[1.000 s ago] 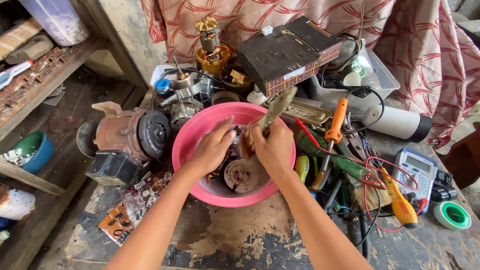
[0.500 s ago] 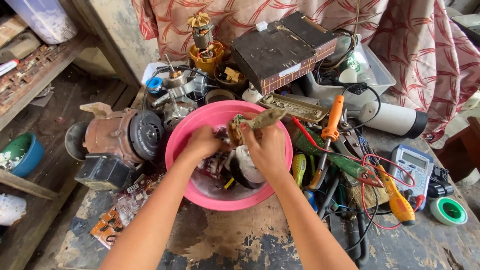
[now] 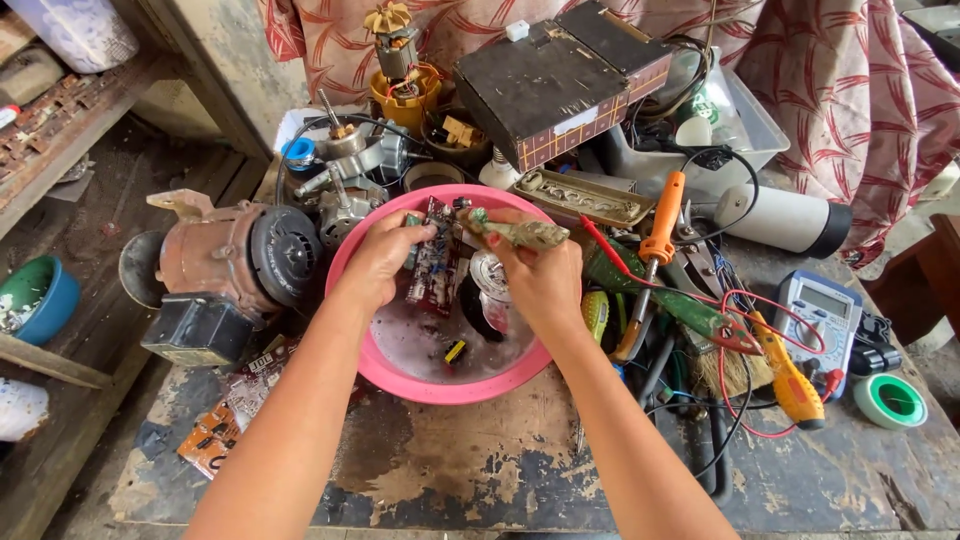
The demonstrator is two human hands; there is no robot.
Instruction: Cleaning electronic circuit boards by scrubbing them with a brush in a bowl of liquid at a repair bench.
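Your left hand (image 3: 385, 262) grips a red circuit board (image 3: 434, 257) upright over the pink basin (image 3: 400, 375), while your right hand (image 3: 540, 275) closes around a worn green-handled brush (image 3: 515, 231), its tip touching the board's top edge. The scrubbing step looks under way; the next stroke calls for a steady board and light pressure. An old motor (image 3: 230, 262) sits beside the basin on the cluttered counter (image 3: 470, 470).
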